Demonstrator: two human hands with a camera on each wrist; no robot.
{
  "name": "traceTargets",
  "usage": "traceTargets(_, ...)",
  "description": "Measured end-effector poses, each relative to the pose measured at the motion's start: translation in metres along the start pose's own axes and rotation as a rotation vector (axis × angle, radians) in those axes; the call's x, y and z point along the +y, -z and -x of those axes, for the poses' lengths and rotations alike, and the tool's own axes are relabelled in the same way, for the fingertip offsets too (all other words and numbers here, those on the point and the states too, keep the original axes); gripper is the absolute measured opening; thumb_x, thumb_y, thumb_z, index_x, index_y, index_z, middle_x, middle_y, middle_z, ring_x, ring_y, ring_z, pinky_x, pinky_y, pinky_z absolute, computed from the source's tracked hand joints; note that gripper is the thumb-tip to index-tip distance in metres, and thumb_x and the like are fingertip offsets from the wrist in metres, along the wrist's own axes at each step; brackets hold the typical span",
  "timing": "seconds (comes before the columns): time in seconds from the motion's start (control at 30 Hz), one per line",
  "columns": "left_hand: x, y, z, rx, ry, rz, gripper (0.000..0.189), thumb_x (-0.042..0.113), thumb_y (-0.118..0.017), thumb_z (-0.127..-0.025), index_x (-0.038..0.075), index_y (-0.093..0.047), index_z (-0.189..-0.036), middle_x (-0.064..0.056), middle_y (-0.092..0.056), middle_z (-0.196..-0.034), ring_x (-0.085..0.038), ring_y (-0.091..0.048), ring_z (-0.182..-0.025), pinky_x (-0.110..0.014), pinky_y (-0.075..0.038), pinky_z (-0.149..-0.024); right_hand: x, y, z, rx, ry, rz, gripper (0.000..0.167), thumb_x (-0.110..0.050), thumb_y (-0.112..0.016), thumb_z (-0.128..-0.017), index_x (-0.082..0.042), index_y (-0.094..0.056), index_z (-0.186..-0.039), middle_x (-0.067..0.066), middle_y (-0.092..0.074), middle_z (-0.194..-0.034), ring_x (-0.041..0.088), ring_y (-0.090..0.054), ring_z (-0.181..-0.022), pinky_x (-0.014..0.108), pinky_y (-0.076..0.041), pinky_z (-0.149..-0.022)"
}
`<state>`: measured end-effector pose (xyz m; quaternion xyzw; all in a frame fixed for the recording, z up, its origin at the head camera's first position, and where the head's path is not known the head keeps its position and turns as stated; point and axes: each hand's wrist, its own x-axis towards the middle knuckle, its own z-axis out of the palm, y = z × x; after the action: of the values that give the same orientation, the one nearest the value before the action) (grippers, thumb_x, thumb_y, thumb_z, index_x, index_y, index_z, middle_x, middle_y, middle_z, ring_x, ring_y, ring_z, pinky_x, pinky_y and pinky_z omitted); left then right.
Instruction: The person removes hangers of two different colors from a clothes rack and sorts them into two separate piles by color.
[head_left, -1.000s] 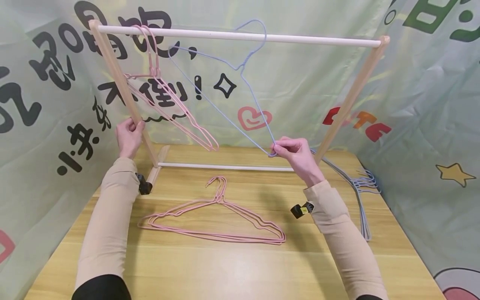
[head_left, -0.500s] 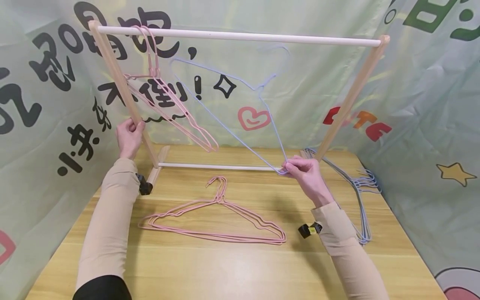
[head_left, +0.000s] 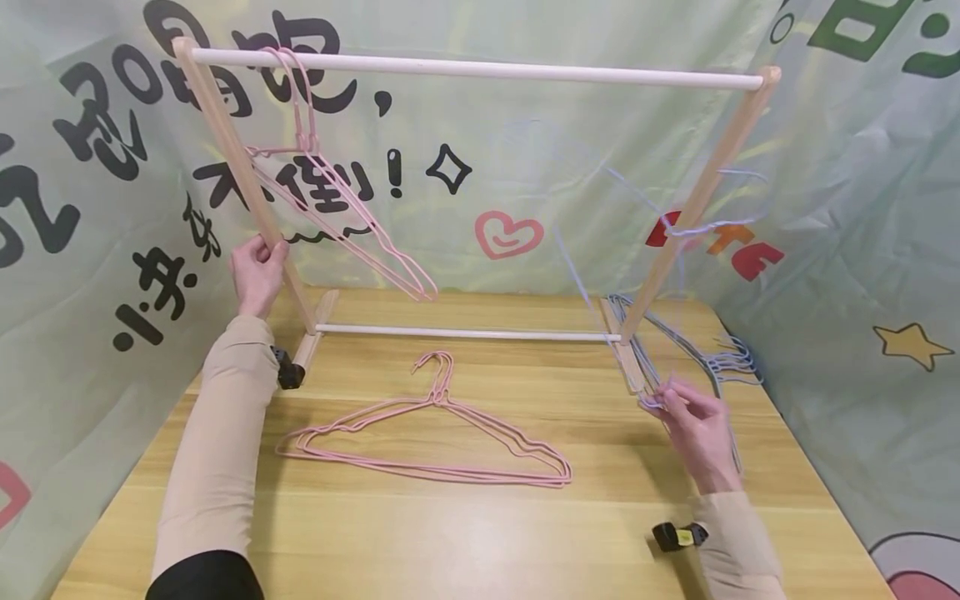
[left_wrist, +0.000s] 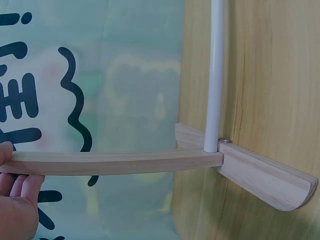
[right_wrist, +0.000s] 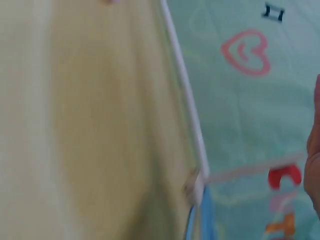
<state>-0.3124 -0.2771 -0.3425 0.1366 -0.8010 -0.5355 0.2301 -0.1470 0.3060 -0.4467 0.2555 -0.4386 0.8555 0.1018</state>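
Observation:
In the head view my left hand [head_left: 257, 275] grips the left wooden post [head_left: 238, 162] of a small clothes rack. The left wrist view shows the thumb and fingers [left_wrist: 31, 186] on either side of that post. My right hand [head_left: 697, 433] pinches one corner of a blue wire hanger [head_left: 708, 226], near the rack's right foot. That hanger is blurred by motion; its hook appears beside the right post, off the top rod [head_left: 480, 68]. Two pink hangers [head_left: 310, 143] hang at the rod's left end. The right wrist view catches only the hand's edge [right_wrist: 313, 160].
Several pink hangers [head_left: 437, 402] lie stacked on the wooden table [head_left: 420, 542] in front of the rack. Several blue hangers [head_left: 731, 364] lie on the right, partly behind my right hand. A white lower bar [head_left: 465, 334] joins the rack's feet. Printed cloth surrounds the table.
My right hand has moved down, right and closer with the blue hanger. The hanger's hook, earlier at the top rod, has come away from it. My left hand stays on the post.

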Motion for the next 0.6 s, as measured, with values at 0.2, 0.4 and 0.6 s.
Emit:
traceTargets(0.2,0.000,0.000,0.000,0.012,-0.017,-0.011,0.035,0.022,-0.059,-0.101,0.001,-0.067,-0.128,-0.019,-0.067,-0.130,0.000,-0.064,-0.097,-0.027,-0.054,-0.097,-0.006,0.023,0.023,0.073,0.082,-0.176,0.035,0.018,-0.031,-0.100,0.022,-0.065,-0.108,0.025,-0.070,-0.103,0.035,-0.075,-0.095,0.044,-0.059,-0.090)
traceTargets(0.4,0.000,0.000,0.000,0.004,-0.009,-0.010,0.036,0.023,-0.058,-0.101,0.002,-0.066,-0.130,-0.019,-0.066,-0.132,-0.005,-0.065,-0.102,-0.030,-0.054,-0.100,-0.009,0.033,0.034,0.195,0.113,-0.290,0.033,0.015,-0.034,-0.100,0.022,-0.065,-0.107,0.028,-0.073,-0.099,0.037,-0.075,-0.094,0.046,-0.059,-0.090)
traceTargets(0.6,-0.001,0.000,-0.001,0.000,-0.012,-0.010,0.037,0.023,-0.057,-0.102,0.002,-0.065,-0.130,-0.018,-0.066,-0.132,-0.010,-0.066,-0.107,-0.031,-0.054,-0.101,-0.013,0.035,0.034,0.367,0.140,-0.341,0.029,0.015,-0.039,-0.099,0.024,-0.066,-0.099,0.032,-0.073,-0.089,0.037,-0.076,-0.084,0.045,-0.060,-0.083)
